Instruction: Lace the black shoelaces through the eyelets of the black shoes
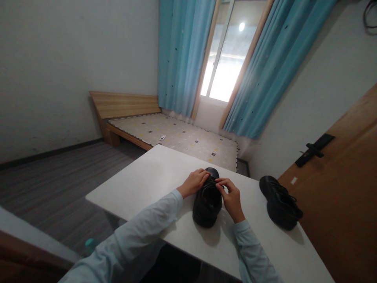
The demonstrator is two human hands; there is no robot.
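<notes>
A black lace-up shoe (207, 208) stands upright on the white table (147, 173), its toe pointing away from me and its heel near the table's front edge. My left hand (194, 181) lies along the shoe's left side, its fingers closed over the edge by the laces. On the other side, my right hand (231, 195) has thumb and index finger pinched together at the lacing; the thin dark lace is hard to make out there. The matching black shoe (281, 204) sits apart at the table's right side, its laces showing on top.
Beyond the table is a low bed (182, 131) with a wooden headboard (126, 104) and a small white object (162, 138) on its mattress. Blue curtains (188, 51) flank a bright window. A wooden door (338, 188) with a black handle stands close on the right.
</notes>
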